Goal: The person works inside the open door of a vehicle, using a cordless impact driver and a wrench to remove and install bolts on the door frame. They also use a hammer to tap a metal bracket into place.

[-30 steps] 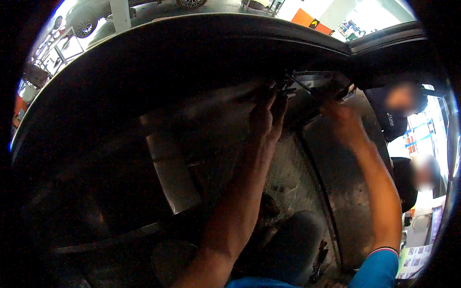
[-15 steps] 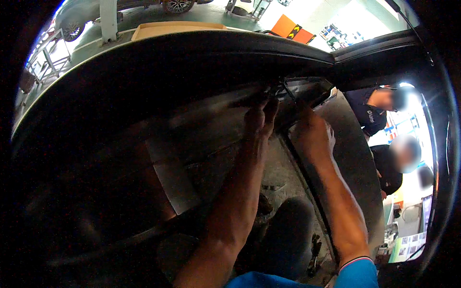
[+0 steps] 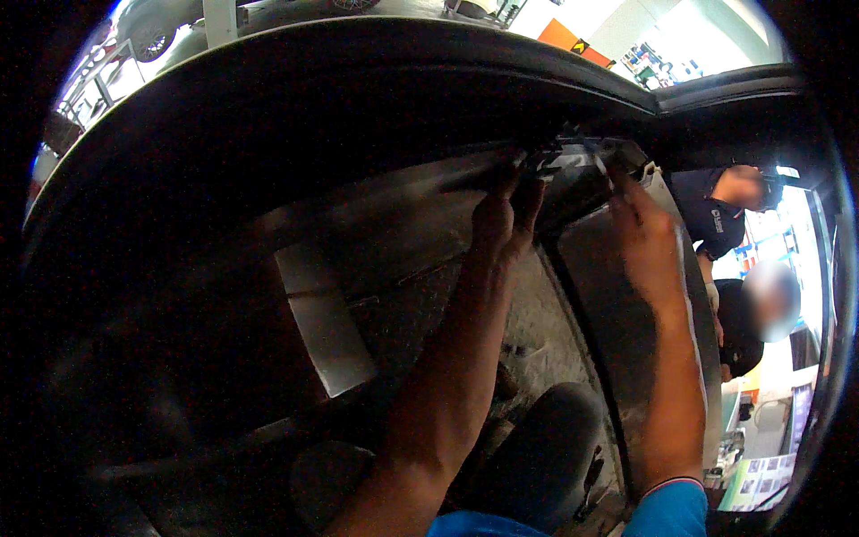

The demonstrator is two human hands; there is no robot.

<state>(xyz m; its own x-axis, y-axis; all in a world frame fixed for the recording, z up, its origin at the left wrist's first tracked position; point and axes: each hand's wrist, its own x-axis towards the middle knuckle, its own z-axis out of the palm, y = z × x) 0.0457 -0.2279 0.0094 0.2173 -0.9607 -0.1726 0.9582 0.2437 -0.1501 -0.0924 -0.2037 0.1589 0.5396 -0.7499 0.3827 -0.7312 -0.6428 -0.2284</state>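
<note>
My left hand reaches up to a dark fitting under the overhanging rim of a dark car-body interior; its fingertips are in shadow around that fitting, and what they grip is unclear. To the right, my right hand is closed on a slim tool, whose blurred metal shaft slants up toward the fitting. Behind it lies a narrow metal bracket. Below my hands are a bare, stained metal surface and a dark panel along the right.
Two co-workers in dark shirts are outside the right opening. The curved body edge frames the top. Cars, a pillar and an orange board stand beyond it. My knee is bent beneath my arms.
Compared with half a second ago, the view has shifted and my right hand is higher and further right with the tool. My left hand stays at the fitting.
</note>
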